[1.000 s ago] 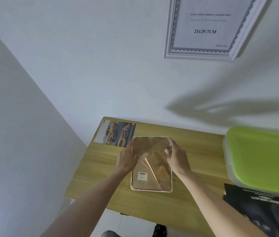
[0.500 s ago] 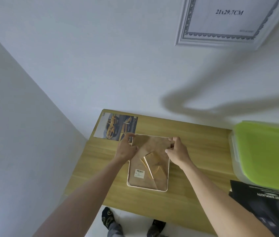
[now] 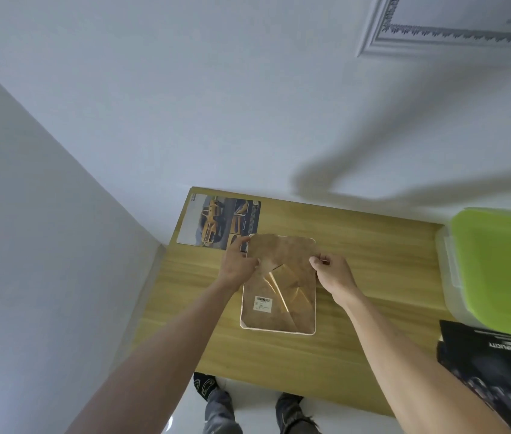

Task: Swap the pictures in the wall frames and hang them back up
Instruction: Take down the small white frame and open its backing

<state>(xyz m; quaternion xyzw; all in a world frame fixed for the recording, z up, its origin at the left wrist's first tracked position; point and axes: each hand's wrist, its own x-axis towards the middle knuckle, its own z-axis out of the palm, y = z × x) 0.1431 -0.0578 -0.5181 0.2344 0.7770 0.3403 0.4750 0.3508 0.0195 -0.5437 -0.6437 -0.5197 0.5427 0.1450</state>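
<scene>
A small picture frame [image 3: 279,327] lies face down on the wooden table [image 3: 373,264], its brown backing board with a stand flap and a barcode sticker facing up. My left hand [image 3: 237,261] pinches the backing at the frame's far left corner. My right hand [image 3: 334,274] pinches the frame's right edge near the far corner. A yellow car picture [image 3: 216,223] lies flat at the table's far left corner, partly under the frame. A white framed certificate [image 3: 454,26] hangs on the wall at the upper right.
A clear plastic box with a green lid [image 3: 498,264] stands at the table's right end. A black printed sheet [image 3: 492,371] lies in front of it. White walls meet at a corner left of the table. My legs and shoes show below the near edge.
The view has tipped down, so the wall frame slid toward the top edge. My left hand shifted to the frame's far left corner; my right hand stays on the right edge.
</scene>
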